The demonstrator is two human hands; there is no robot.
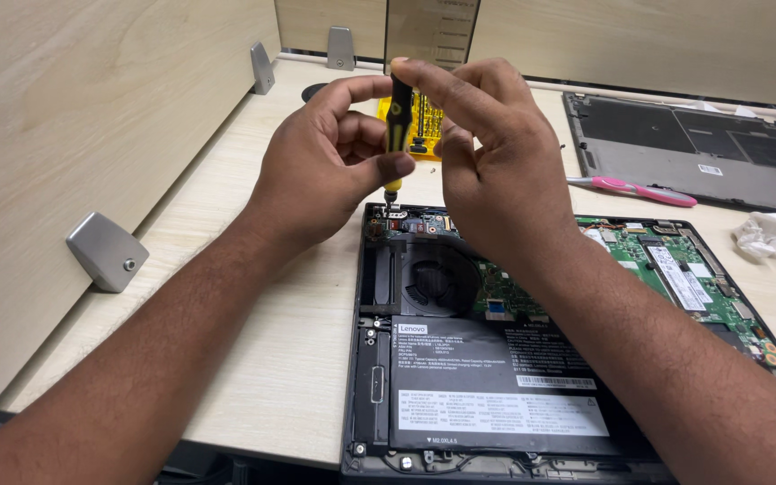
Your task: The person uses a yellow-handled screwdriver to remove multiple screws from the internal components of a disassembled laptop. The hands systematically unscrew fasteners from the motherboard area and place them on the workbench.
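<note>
An opened laptop (370, 359) lies bottom-up on the desk, showing its black battery (496, 377), round fan (437, 274) and green circuit board (675, 269). A black and yellow screwdriver (398, 117) stands upright with its tip on the laptop's far left corner. My left hand (325, 171) grips the lower shaft between thumb and fingers. My right hand (491, 153) rests its fingertips on the handle's top.
A yellow bit case (426, 126) sits behind the hands. The laptop's grey bottom cover (693, 153) lies at the far right, with a pink tool (630, 189) in front of it and a crumpled tissue (770, 232) nearby. Wooden dividers with metal brackets (107, 251) stand left.
</note>
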